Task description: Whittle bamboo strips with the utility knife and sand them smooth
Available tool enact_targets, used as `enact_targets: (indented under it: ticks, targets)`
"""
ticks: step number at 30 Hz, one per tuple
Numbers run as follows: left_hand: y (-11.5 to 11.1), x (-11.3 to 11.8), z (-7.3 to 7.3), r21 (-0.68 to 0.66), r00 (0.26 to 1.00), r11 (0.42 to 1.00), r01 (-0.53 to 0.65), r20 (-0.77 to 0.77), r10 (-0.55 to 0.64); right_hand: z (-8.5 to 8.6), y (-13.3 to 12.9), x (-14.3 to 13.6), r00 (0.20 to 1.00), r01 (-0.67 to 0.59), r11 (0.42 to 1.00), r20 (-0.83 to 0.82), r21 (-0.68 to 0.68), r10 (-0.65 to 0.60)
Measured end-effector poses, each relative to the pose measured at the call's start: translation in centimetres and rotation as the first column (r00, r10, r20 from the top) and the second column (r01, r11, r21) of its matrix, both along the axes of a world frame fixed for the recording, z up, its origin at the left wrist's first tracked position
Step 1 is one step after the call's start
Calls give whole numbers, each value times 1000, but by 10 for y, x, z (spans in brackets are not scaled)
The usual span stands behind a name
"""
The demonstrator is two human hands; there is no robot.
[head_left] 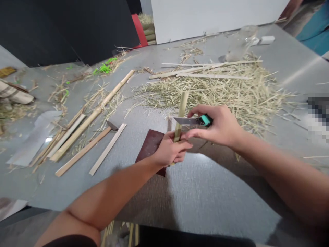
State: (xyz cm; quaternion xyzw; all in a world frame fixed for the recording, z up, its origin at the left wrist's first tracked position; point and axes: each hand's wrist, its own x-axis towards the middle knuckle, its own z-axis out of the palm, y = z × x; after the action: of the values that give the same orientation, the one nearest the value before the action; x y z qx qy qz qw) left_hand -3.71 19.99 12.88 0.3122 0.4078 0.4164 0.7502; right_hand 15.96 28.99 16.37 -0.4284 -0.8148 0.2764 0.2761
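My left hand (171, 149) is closed around the lower part of a bamboo strip (182, 106), which stands nearly upright over the table. In my right hand (216, 125) is a utility knife (205, 120) with a teal and black handle. Its bare blade points left and crosses the strip just above my left fingers; whether the edge touches the bamboo I cannot tell. Below my left hand a dark red sheet (149, 145), perhaps sandpaper, lies flat and is partly covered by the hand.
Thin shavings (218, 89) pile up behind my hands, with pale strips (205, 71) on top. To the left lie a hammer (87, 149), a short flat slat (108, 149) and a long bamboo stick (95, 115). A clear container (241, 41) stands at the back right. Another person's teal clothing (313, 29) shows beyond.
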Motion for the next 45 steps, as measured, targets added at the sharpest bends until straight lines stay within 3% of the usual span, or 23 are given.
enact_targets:
  ticks: [4, 8, 11, 13, 17, 19, 22, 29, 35, 39, 42, 45]
  targets:
    - [-5, 3, -4, 14, 990, 997, 81, -116, -79, 13, -10, -6, 989, 15, 991, -142, -133, -34]
    - [-4, 3, -7, 70, 995, 995, 74, -72, -69, 21, -3, -2, 941, 219, 973, -246, -76, -231]
    - [1, 2, -7, 64, 1000, 998, 26, 12, -27, 19, 9, 9, 935, 265, 964, -248, 16, -253]
    - [4, 0, -6, 44, 998, 999, -3, 68, 0, 13, 15, 15, 963, 233, 966, -166, 108, -214]
    - [7, -2, -3, -9, 988, 999, -43, 145, 44, -5, 13, 10, 957, 184, 949, 173, 255, -232]
    - [6, -3, -3, -17, 985, 999, -31, 171, 34, -13, 8, 3, 933, 130, 951, 291, 280, -214]
    - [3, -4, 0, -15, 979, 999, 50, 199, -46, -19, 2, -4, 923, 75, 958, 344, 278, -172]
    - [-5, -4, 9, -59, 944, 968, 245, 240, -225, -17, 25, 15, 931, 227, 921, 206, 316, -300]
    - [1, -5, -2, -53, 939, 979, 194, 298, -170, -18, 55, 39, 869, 477, 836, -4, 271, -495]
    - [6, -8, -7, -38, 936, 990, 139, 331, -119, -16, 39, 29, 925, 369, 886, -15, 280, -380]
    - [6, -8, -5, -52, 937, 995, 85, 345, -62, -17, 20, 14, 969, 179, 942, 117, 283, -219]
    - [5, -6, -2, -92, 939, 994, 54, 345, -19, -22, 7, 0, 964, 54, 958, 236, 283, -124]
